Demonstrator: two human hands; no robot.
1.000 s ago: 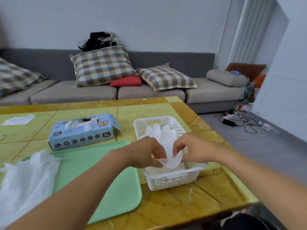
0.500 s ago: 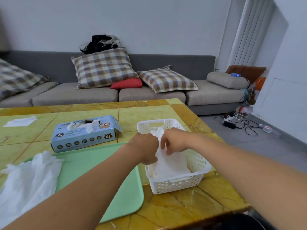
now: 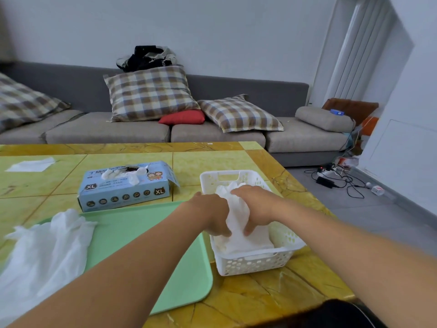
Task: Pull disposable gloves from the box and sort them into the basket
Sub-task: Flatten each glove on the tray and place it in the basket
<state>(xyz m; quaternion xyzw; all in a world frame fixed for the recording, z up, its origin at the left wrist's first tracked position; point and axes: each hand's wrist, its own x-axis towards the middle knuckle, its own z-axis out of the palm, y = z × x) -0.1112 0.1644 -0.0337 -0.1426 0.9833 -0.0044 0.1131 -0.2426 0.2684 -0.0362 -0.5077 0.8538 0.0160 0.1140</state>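
Observation:
A white perforated basket (image 3: 256, 265) stands on the table at the right and holds folded white gloves. Both hands are down inside it. My left hand (image 3: 209, 215) and my right hand (image 3: 256, 205) grip one white glove (image 3: 237, 215) between them, low against the stack in the basket. The blue XL glove box (image 3: 125, 189) lies to the left of the basket, with a glove sticking out of its top opening. A loose pile of white gloves (image 3: 45, 247) lies on the left end of the green tray (image 3: 146, 230).
The yellow tiled table (image 3: 238, 159) ends close to the basket's right and near sides. A white sheet (image 3: 30, 164) lies at the far left. Behind the table stands a grey sofa (image 3: 212, 133) with plaid cushions. Cables and a power strip (image 3: 331, 176) lie on the floor at the right.
Both hands have moved the glove from above the basket's near rim down and into the basket, onto the stack. My view has tilted slightly downward.

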